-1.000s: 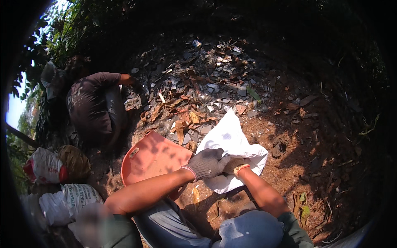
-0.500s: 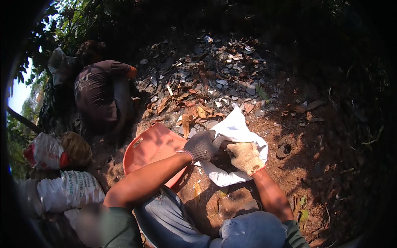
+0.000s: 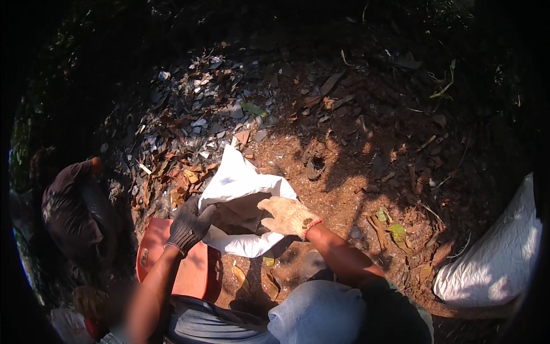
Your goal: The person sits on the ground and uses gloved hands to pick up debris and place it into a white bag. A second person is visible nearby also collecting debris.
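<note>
A white sack stands between my hands, its mouth spread wide with the rim folded outward. At its left rim is my left hand, in a dark grey knitted glove, closed on the edge between thumb and fingers. My right hand, in a cream knitted glove, is open over the right side of the mouth, fingers and thumb apart. Its fingertips reach over the opening; whether they touch the cloth I cannot tell. Below my left hand lies an orange-red plastic scoop-like basin, partly covered by my forearm.
Broken flat shards and dry leaves cover the ground ahead. Another person crouches at the left. A full white sack stands at the far right, and a bag sits at the lower left.
My hands, close together at the sack's mouth before, have moved apart. The mouth is wider, and my right hand's fingers have opened. The view has swung right, bringing the full sack into sight.
</note>
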Motion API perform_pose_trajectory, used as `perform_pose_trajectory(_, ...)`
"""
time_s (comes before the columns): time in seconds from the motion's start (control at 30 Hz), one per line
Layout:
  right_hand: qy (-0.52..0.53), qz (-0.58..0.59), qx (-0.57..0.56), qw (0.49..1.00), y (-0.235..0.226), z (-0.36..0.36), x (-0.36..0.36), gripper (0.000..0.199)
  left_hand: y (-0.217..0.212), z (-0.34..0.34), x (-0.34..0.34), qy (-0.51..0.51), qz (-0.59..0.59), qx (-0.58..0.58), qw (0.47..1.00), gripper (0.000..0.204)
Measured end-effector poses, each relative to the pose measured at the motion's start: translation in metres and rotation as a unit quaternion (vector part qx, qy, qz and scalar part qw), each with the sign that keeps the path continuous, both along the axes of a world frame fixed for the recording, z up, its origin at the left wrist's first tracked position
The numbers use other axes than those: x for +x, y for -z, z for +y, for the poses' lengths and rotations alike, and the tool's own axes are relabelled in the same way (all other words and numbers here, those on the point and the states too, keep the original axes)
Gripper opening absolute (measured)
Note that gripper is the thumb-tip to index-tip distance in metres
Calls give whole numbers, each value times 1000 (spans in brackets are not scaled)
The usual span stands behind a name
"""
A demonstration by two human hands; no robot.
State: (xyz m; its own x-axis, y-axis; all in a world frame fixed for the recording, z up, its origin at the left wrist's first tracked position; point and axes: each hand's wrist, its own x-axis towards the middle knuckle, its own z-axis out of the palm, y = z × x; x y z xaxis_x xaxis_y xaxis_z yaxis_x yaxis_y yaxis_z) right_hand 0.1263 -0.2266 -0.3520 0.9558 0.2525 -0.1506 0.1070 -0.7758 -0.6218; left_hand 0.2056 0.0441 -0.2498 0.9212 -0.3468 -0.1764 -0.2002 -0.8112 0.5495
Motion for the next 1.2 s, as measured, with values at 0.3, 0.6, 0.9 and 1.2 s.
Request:
perform_pose_trajectory(0.3, 452, -158, -241, 844, -8, -173, -22, 27, 11, 4, -12, 102, 171, 103, 975, 52)
perform_pose_trajectory(0.6, 583, 56, -149, 796, -40, -249, 20, 61, 18, -12, -23, 82, -186, 125, 971, 61)
perform_pose_trajectory(0.9, 550, -287, -12, 784, -16, -275, -31, 35, 67, -48, 16, 214, -141, 54, 965, 31)
perform_pose_trajectory(1.2, 588, -614, 46, 524, -219, -59, -99, 19, 29, -38, 36, 93, -164, -3, 982, 37)
